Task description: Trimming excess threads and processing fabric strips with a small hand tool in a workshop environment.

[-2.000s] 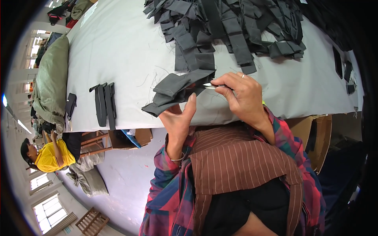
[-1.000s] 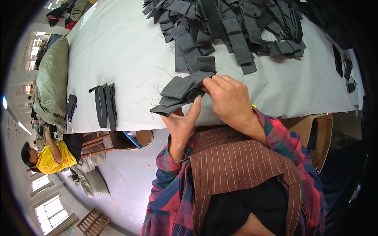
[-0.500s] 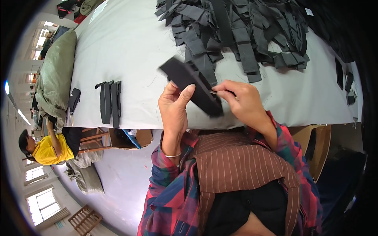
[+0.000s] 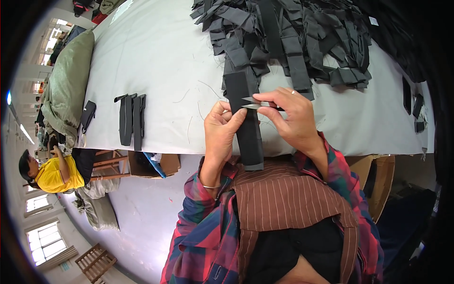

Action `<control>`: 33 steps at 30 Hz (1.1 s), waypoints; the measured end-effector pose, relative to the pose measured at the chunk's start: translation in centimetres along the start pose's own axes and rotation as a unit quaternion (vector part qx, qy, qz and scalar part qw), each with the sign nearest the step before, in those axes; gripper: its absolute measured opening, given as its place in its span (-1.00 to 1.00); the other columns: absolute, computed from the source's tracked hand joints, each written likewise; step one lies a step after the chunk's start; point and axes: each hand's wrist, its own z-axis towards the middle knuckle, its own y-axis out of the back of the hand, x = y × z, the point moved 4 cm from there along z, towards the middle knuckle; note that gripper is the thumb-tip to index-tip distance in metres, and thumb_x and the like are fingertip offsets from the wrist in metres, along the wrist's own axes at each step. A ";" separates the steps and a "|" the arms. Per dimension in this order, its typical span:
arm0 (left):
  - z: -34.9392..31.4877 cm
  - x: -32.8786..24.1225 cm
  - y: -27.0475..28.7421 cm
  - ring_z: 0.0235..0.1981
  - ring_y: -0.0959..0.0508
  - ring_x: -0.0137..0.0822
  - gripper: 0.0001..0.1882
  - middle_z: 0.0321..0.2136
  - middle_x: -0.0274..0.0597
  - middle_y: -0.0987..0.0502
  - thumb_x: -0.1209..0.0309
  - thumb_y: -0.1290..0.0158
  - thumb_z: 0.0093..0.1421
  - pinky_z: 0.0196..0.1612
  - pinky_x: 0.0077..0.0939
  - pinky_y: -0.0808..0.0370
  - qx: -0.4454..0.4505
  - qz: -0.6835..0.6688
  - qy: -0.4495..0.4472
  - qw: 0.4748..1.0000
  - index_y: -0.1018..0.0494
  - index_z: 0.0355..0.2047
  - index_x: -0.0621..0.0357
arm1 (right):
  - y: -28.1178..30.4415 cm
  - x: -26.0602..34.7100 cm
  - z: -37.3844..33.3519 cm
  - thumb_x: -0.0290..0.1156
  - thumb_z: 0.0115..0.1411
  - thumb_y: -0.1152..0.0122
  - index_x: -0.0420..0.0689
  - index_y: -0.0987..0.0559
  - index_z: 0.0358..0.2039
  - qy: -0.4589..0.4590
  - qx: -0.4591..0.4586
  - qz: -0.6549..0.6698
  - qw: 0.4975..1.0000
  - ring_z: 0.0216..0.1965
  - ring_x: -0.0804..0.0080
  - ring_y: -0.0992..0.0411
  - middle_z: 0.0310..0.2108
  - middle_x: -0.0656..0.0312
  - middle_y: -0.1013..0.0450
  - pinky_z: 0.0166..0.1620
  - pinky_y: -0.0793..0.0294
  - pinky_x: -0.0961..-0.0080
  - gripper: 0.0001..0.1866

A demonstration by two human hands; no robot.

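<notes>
My left hand point(image 4: 222, 125) pinches a black fabric strip point(image 4: 248, 137) at its left edge, thumb on top. The strip hangs lengthwise toward me, its lower end past the table's front edge. In my right hand point(image 4: 295, 116) is a pair of thread snips point(image 4: 255, 103), gripped between thumb and fingers. Its two pointed blades are spread apart over the strip, close to my left thumb; the handle is mostly hidden in the palm. Just beyond lies a heap of black fabric strips point(image 4: 298, 42), several of them trailing toward my hands.
A few folded black pieces point(image 4: 132, 120) lie at the left on the pale table point(image 4: 161, 61), with a small black pouch-like piece point(image 4: 88, 115) farther left. A stuffed green sack point(image 4: 68, 80) leans by the table. A person in yellow point(image 4: 59, 173) sits beyond. Cardboard boxes point(image 4: 170, 164) stand below.
The strip has turned from a slant to nearly straight toward me. My left hand has shifted slightly right. The snips' blades now show, spread over the strip.
</notes>
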 end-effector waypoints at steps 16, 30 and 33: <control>-0.7 0.3 -1.2 -0.49 -0.63 -0.21 -0.55 -0.37 0.15 -0.58 0.60 -0.02 0.19 -0.45 -0.44 -0.60 0.044 0.065 0.047 0.996 -0.14 0.06 0.25 | 0.5 -1.6 1.5 -0.44 0.05 -0.27 -0.10 -0.61 -0.34 0.034 -0.019 -0.090 0.995 -0.46 0.32 -0.40 -0.43 0.29 -0.53 -0.33 -0.31 0.47 -0.86; -1.3 2.8 1.0 -0.46 -0.61 -0.30 -0.84 -0.43 -0.09 -0.57 0.64 0.06 0.19 -0.38 -0.52 -0.56 0.032 0.022 0.089 0.995 -0.49 -0.26 0.30 | 2.2 -2.0 -1.2 -0.47 0.17 -0.19 -0.20 -0.58 -0.23 -0.123 0.006 0.146 0.982 -0.34 0.62 -0.44 -0.40 0.29 -0.54 -0.24 -0.40 0.67 -0.84; -2.1 3.4 1.1 -0.34 -0.59 -0.33 -0.84 -0.37 -0.10 -0.57 0.48 0.03 0.23 -0.28 -0.50 -0.54 0.058 -0.033 0.128 0.989 -0.48 -0.29 0.35 | 1.4 -2.6 -3.0 -0.48 0.17 -0.18 -0.21 -0.59 -0.24 -0.149 0.038 0.179 0.972 -0.32 0.59 -0.45 -0.40 0.27 -0.54 -0.22 -0.40 0.66 -0.85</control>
